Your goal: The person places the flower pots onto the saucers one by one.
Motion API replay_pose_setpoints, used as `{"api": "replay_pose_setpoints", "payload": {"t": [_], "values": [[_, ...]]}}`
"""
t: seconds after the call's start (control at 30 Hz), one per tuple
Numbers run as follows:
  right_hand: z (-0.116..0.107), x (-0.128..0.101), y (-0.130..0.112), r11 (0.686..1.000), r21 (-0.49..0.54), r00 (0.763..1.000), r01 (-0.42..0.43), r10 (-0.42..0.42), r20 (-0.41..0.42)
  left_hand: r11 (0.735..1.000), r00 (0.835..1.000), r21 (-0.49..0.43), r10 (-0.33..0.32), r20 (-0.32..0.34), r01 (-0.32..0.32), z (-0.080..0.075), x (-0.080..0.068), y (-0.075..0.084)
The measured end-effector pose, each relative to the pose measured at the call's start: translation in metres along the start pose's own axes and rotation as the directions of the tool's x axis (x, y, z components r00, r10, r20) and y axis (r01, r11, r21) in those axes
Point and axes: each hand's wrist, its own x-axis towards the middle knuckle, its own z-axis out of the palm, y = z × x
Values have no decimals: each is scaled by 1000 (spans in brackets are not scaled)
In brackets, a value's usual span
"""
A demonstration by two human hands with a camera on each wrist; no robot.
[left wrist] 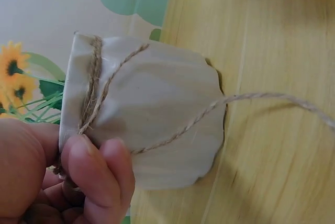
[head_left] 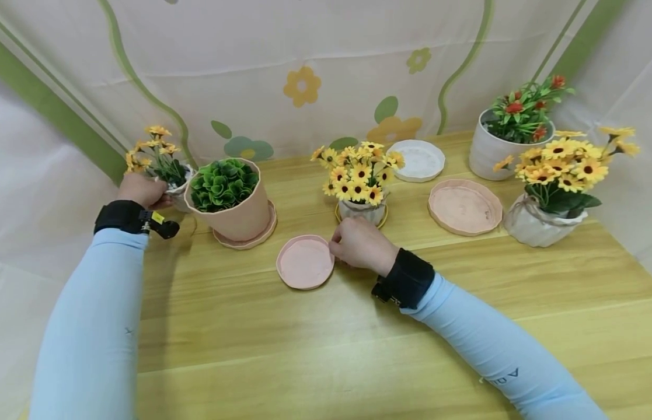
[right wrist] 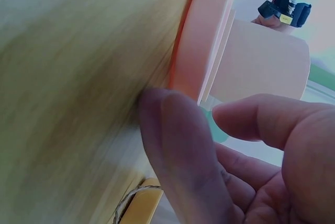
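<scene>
My left hand (head_left: 156, 195) grips a small white paper-wrapped pot (head_left: 180, 189) of yellow flowers at the table's far left. In the left wrist view my thumb and fingers (left wrist: 97, 174) pinch the wrapped pot (left wrist: 157, 124) at its twine-tied neck, and a loose end of the twine (left wrist: 272, 98) trails over the wood. My right hand (head_left: 336, 249) is at the right edge of a small empty pink saucer (head_left: 304, 262) lying flat mid-table. In the right wrist view a fingertip (right wrist: 172, 130) presses the saucer's rim (right wrist: 201, 41) at table level, with the thumb just above it.
A green plant in a pink pot (head_left: 231, 201) stands on its saucer beside my left hand. A yellow-flower pot (head_left: 359, 184) is just behind my right hand. Further right are a white saucer (head_left: 417, 158), a larger pink saucer (head_left: 464, 207) and two more flower pots (head_left: 506, 134) (head_left: 554, 192).
</scene>
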Motion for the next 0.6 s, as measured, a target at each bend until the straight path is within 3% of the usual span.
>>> {"api": "replay_pose_setpoints", "payload": {"t": [0.27,0.6], "values": [[1,0,-2,1000,5,1000,-15,15,16,998,999,-60,17,-46,-19,-14,-20,7],[1,0,-1,1000,-13,1000,-5,5,15,991,997,-110,76,-34,-79,-35,-66,48]]}}
